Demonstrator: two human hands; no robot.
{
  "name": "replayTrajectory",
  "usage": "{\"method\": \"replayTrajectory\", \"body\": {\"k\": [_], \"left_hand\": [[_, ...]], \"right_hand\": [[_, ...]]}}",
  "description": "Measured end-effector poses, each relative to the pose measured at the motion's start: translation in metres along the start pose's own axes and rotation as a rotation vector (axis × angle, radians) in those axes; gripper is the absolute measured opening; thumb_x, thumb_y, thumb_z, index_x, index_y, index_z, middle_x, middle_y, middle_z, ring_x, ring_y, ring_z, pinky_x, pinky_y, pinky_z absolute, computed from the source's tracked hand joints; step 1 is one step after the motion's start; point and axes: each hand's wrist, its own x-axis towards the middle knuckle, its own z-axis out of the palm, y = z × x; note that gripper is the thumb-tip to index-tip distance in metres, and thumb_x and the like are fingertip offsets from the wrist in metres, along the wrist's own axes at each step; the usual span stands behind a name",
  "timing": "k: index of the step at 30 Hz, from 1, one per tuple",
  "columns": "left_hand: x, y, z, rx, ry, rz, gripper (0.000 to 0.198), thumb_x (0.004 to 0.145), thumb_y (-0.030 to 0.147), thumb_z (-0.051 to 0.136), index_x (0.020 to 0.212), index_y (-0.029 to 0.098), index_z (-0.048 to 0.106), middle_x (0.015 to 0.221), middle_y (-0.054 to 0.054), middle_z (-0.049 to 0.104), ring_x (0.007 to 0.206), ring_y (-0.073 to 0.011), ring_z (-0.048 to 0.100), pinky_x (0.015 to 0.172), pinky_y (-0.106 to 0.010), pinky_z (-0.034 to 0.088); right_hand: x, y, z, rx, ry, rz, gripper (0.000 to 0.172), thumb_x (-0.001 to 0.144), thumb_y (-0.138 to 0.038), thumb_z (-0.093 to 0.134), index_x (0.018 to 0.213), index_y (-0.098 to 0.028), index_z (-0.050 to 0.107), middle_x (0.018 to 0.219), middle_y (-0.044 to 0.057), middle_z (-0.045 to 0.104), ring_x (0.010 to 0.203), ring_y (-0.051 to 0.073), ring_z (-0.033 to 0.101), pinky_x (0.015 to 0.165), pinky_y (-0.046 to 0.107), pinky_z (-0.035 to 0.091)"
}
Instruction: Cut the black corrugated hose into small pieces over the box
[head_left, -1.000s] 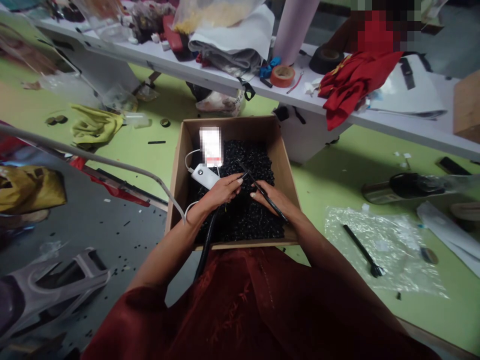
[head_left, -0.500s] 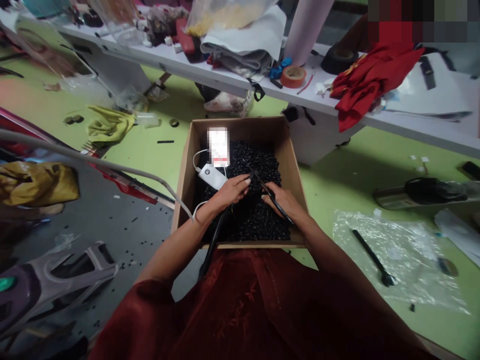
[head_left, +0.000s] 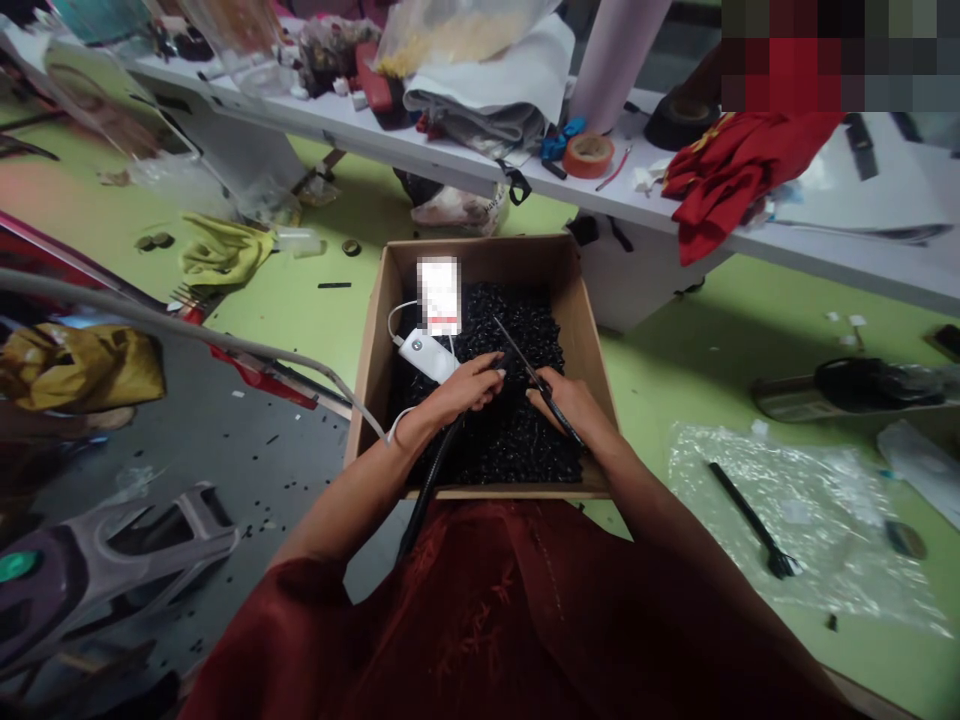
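Pinching a long, black, ribbed flexible tube (head_left: 429,485) between thumb and fingers, the bare left hand (head_left: 475,385) hung over an open brown cardboard box (head_left: 589,350). The tube ran from beneath that hand across the box's near edge, down beside the person's dark red garment (head_left: 487,600). Just beside, apart from the left, the bare right hand (head_left: 568,400) had its fingers curled around a slim, dark, pointed hand tool (head_left: 555,407); the pictures did not show whether it had one blade or two. Its tip pointed away from the person, above a heap of small, glossy black pieces (head_left: 517,445) inside the box. Near the left hand lay a white, rounded power bank (head_left: 426,356) with a thin white cable (head_left: 390,318).
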Motion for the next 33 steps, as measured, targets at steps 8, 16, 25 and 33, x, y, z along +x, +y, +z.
{"method": "replayTrajectory", "body": {"k": [8,16,25,33], "left_hand": [[-0.0058,0.0057,-0.0027,-0.193,-0.135,0.072,0.032,0.081,0.028,0.061,0.107,0.011,0.055,0.091,-0.008,0.063,0.056,-0.0051,0.049,0.040,-0.016,0.028],[-0.0071,0.0070,-0.0011,-0.294,-0.056,0.112,0.060,0.084,0.032,0.060,0.138,0.014,0.038,0.071,0.001,0.053,0.046,-0.0035,0.039,0.040,-0.016,0.024],[-0.0066,0.0111,0.0010,-0.215,0.071,0.083,0.058,0.082,0.034,0.063,0.134,0.017,0.045,0.062,0.005,0.046,0.041,-0.0023,0.034,0.038,-0.015,0.018],[-0.0035,0.0055,-0.0009,-0.134,0.063,0.123,0.049,0.085,0.036,0.059,0.131,0.021,0.051,0.065,0.004,0.047,0.043,-0.0024,0.036,0.039,-0.016,0.020]], "right_hand": [[-0.0021,-0.0019,-0.0068,0.198,0.077,0.057,0.037,0.086,-0.040,0.050,0.118,-0.022,0.054,0.093,0.008,0.070,0.085,0.027,0.066,0.071,0.033,0.047],[-0.0010,-0.0023,-0.0084,0.368,0.066,-0.001,0.046,0.084,-0.045,0.054,0.123,-0.020,0.050,0.102,0.009,0.068,0.090,0.025,0.064,0.078,0.037,0.048],[-0.0012,0.0004,-0.0073,0.420,0.051,-0.012,0.054,0.083,-0.052,0.054,0.126,-0.021,0.047,0.104,0.007,0.067,0.089,0.023,0.064,0.080,0.036,0.048],[-0.0019,-0.0017,-0.0084,0.402,-0.002,-0.020,0.052,0.083,-0.047,0.056,0.127,-0.020,0.046,0.105,0.008,0.067,0.091,0.023,0.064,0.081,0.036,0.048]]}}
